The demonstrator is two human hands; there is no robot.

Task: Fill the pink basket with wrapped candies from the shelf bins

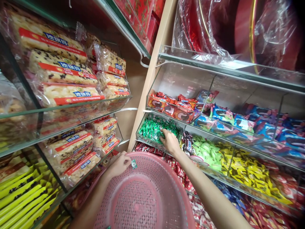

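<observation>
A pink perforated plastic basket (137, 178) takes up the lower middle of the view. At its upper left rim, my left hand (120, 163) pinches a small green-wrapped candy (134, 164) just inside the rim. My right hand (170, 141) reaches to the front edge of a glass bin of green-wrapped candies (151, 127). Its fingers are bent around a small wrapped piece at the bin's right part. A bit of green also shows inside the basket at the bottom edge of the view.
Glass shelves on the left hold packaged snack bars (69, 68) and yellow packs (23, 194). To the right are bins of blue packets (222, 114), light green candies (207, 152) and yellow candies (250, 171). A wooden upright (150, 76) divides the shelves.
</observation>
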